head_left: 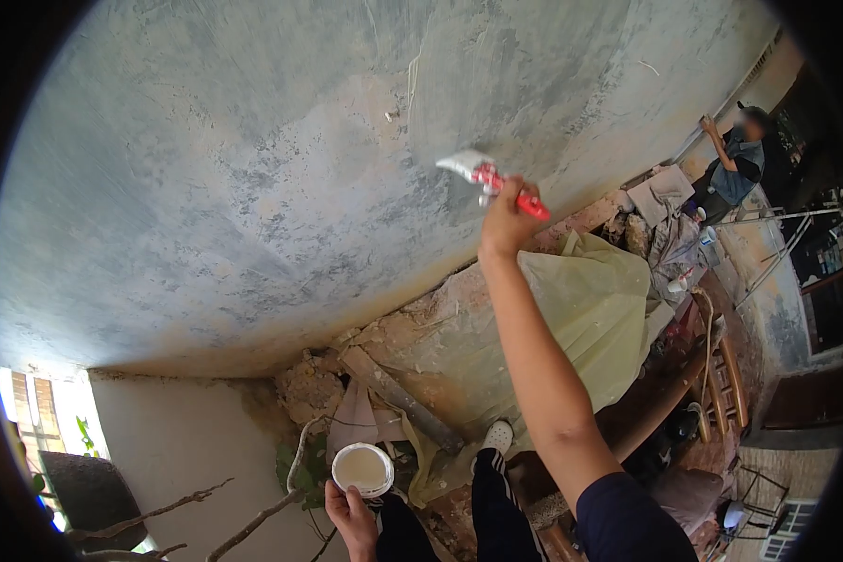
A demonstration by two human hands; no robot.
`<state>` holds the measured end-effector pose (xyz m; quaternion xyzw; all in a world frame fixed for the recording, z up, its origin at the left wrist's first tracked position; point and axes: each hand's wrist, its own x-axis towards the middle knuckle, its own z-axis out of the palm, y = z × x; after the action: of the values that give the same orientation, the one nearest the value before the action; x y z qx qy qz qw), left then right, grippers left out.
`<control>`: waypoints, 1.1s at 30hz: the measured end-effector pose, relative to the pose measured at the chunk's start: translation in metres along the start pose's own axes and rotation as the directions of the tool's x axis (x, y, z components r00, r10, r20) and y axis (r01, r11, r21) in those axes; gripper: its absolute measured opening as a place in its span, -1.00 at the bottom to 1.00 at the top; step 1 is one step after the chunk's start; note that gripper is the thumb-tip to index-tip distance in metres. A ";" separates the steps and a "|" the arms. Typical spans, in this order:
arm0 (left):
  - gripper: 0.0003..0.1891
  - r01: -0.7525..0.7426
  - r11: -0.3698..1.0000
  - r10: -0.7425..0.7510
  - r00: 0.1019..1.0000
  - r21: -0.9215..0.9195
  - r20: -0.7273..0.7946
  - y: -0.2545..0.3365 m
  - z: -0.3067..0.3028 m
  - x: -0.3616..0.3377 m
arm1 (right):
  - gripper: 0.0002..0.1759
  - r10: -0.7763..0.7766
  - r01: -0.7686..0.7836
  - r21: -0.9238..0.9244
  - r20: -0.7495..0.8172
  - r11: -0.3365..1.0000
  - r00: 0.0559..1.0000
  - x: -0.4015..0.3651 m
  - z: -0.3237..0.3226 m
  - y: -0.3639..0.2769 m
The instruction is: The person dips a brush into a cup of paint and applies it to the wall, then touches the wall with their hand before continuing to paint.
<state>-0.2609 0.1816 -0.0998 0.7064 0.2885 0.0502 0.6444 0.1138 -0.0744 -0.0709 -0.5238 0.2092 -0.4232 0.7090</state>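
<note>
My right hand (508,225) grips the red handle of a paintbrush (476,170), raised against the wall. The brush's pale bristles point left, at or close to the patchy grey-blue wall (281,178); contact cannot be made out. Low in the view, my left hand (353,521) holds a small white tub (363,470) by its rim, thumb over the edge. Inside the tub is a whitish liquid that looks like paint.
A yellowish plastic sheet (590,300) covers things along the wall's foot. Near it lie a wooden plank (401,398) and rubble. Bare branches (253,526) reach in at lower left. Another person (738,164) works at the far right, beside a wooden ladder-like frame (724,384).
</note>
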 end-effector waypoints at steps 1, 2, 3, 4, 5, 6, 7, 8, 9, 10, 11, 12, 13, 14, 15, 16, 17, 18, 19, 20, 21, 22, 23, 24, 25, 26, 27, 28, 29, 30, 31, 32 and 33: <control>-0.92 -0.002 1.000 0.002 1.000 -0.002 0.002 0.000 -0.001 0.000 | -0.78 0.063 -0.066 0.054 0.052 0.996 0.997 0.006 0.012 -0.034; -0.92 0.000 1.000 0.000 1.000 -0.009 0.008 0.000 -0.001 0.001 | -0.79 -0.001 -0.006 0.141 0.049 0.990 0.999 0.012 0.026 -0.063; -0.92 0.003 1.000 -0.003 1.000 -0.015 0.014 0.000 -0.002 0.001 | -0.79 -0.064 0.053 0.227 0.040 0.972 0.997 0.018 0.038 -0.089; -0.92 0.002 1.000 -0.002 1.000 -0.016 0.014 0.002 -0.001 0.001 | -0.79 -0.136 0.120 0.259 0.042 0.958 0.990 0.027 0.047 -0.110; -0.92 0.002 1.000 -0.002 1.000 -0.012 0.013 0.004 -0.001 0.001 | -0.79 -0.205 0.184 0.288 0.043 0.940 0.978 0.035 0.052 -0.127; -0.92 0.002 1.000 -0.002 1.000 -0.008 0.012 0.006 0.000 0.002 | -0.79 -0.204 0.184 0.287 0.043 0.940 0.978 0.041 0.057 -0.142; -0.92 0.005 1.000 -0.005 1.000 -0.006 0.013 0.008 0.002 0.002 | -0.78 -0.299 0.271 0.348 0.029 0.897 0.954 0.045 0.062 -0.154; -0.92 0.003 1.000 -0.003 1.000 -0.020 0.008 0.009 0.004 0.002 | -0.78 -0.392 0.355 0.405 0.009 0.842 0.920 0.047 0.063 -0.159; -0.92 0.002 0.999 -0.001 1.000 -0.033 0.004 0.010 0.005 0.002 | -0.78 -0.392 0.355 0.403 0.011 0.844 0.920 0.047 0.063 -0.157; -0.92 0.003 0.999 -0.003 1.000 -0.036 0.006 0.009 0.006 0.002 | -0.78 -0.387 0.347 0.407 0.017 0.845 0.922 0.046 0.063 -0.151; -0.92 -0.023 1.000 0.023 1.000 -0.016 0.008 0.008 0.007 0.003 | -0.78 -0.383 0.341 0.411 0.023 0.846 0.923 0.044 0.063 -0.144; -0.92 -0.047 0.999 0.047 0.999 0.004 0.009 0.007 0.007 0.003 | -0.78 -0.385 0.343 0.409 0.024 0.846 0.923 0.040 0.060 -0.130; -0.92 -0.045 0.999 0.045 0.999 0.003 0.009 0.004 0.006 0.003 | -0.78 -0.307 0.277 0.329 0.042 0.903 0.951 0.033 0.054 -0.109; -0.92 -0.024 1.000 0.025 1.000 -0.012 0.012 -0.001 0.005 0.002 | -0.78 -0.225 0.206 0.247 0.051 0.947 0.973 0.026 0.047 -0.086; -0.92 -0.004 1.000 0.005 1.000 -0.026 0.015 -0.004 0.004 0.003 | -0.78 -0.180 0.168 0.197 0.041 0.966 0.983 0.020 0.038 -0.064; -0.92 -0.004 1.000 0.005 1.000 -0.027 0.015 -0.005 0.003 0.002 | -0.78 -0.134 0.128 0.148 0.029 0.981 0.991 0.012 0.029 -0.041; -0.92 -0.025 1.000 0.025 0.999 -0.008 0.020 -0.005 0.003 0.001 | -0.77 -0.075 0.071 0.125 0.021 0.990 0.997 0.003 0.019 -0.024; -0.91 -0.044 0.999 0.044 0.999 0.013 0.026 -0.005 0.003 0.000 | -0.77 -0.014 0.013 0.101 0.010 0.995 1.000 -0.004 0.010 -0.006; -0.91 -0.045 0.999 0.045 0.999 0.014 0.027 -0.004 0.003 -0.001 | -0.77 -0.014 0.013 0.102 0.009 0.995 1.000 -0.007 0.000 0.022; -0.92 -0.027 1.000 0.027 0.999 0.009 0.018 -0.003 0.003 -0.002 | -0.77 -0.100 0.100 0.021 -0.025 0.995 0.995 -0.008 -0.010 0.054; -0.92 -0.009 1.000 0.009 1.000 0.007 0.010 -0.002 0.003 -0.002 | -0.76 -0.185 0.181 -0.063 -0.053 0.981 0.981 -0.012 -0.014 0.062; -0.92 -0.011 1.000 0.011 1.000 0.009 0.011 -0.002 0.002 -0.001 | -0.76 -0.184 0.181 -0.061 -0.056 0.982 0.981 -0.012 -0.018 0.069; -0.91 -0.024 1.000 0.023 1.000 0.015 0.014 -0.002 0.001 -0.001 | -0.76 -0.209 0.203 -0.111 -0.041 0.973 0.977 -0.013 -0.022 0.075; -0.91 -0.034 0.999 0.034 0.999 0.022 0.017 -0.001 0.000 -0.002 | -0.76 -0.231 0.224 -0.162 -0.025 0.961 0.973 -0.014 -0.024 0.075; -0.91 -0.033 0.999 0.033 0.999 0.023 0.018 0.000 -0.001 -0.002 | -0.76 -0.231 0.224 -0.163 -0.025 0.961 0.973 -0.014 -0.021 0.058; -0.91 -0.041 0.999 0.041 0.999 0.023 0.016 0.002 0.000 -0.002 | -0.76 -0.109 0.107 -0.098 -0.014 0.989 0.994 -0.011 -0.017 0.041; -0.91 -0.049 0.999 0.049 0.999 0.024 0.012 0.004 0.000 -0.002 | -0.77 0.014 -0.014 -0.034 0.007 0.999 1.000 -0.009 -0.010 0.015; -0.91 -0.047 0.999 0.047 0.999 0.026 0.007 0.006 -0.001 -0.003 | -0.77 0.012 -0.013 0.031 0.036 0.999 0.999 -0.007 0.000 -0.013; -0.91 -0.064 0.998 0.064 0.998 0.027 0.010 0.007 -0.002 -0.002 | -0.77 0.006 -0.012 0.096 0.064 0.995 0.998 -0.003 0.011 -0.042; -0.91 -0.079 0.996 0.079 0.997 0.027 0.014 0.008 -0.001 -0.002 | -0.78 -0.048 0.038 0.151 0.060 0.988 0.997 0.002 0.022 -0.066; -0.91 -0.076 0.997 0.076 0.997 0.028 0.011 0.008 -0.001 -0.002 | -0.78 -0.100 0.087 0.206 0.053 0.975 0.994 0.006 0.031 -0.086; -0.91 -0.066 0.998 0.066 0.998 0.023 0.004 0.008 0.000 -0.001 | -0.78 -0.151 0.134 0.241 0.051 0.961 0.987 0.012 0.038 -0.103; -0.91 -0.053 0.998 0.053 0.999 0.019 -0.002 0.008 0.000 -0.002 | -0.78 -0.199 0.179 0.273 0.048 0.945 0.979 0.015 0.042 -0.116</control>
<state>-0.2597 0.1804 -0.0918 0.7199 0.2711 0.0654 0.6356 0.1089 -0.0739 0.0531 -0.4565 0.0722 -0.4937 0.7366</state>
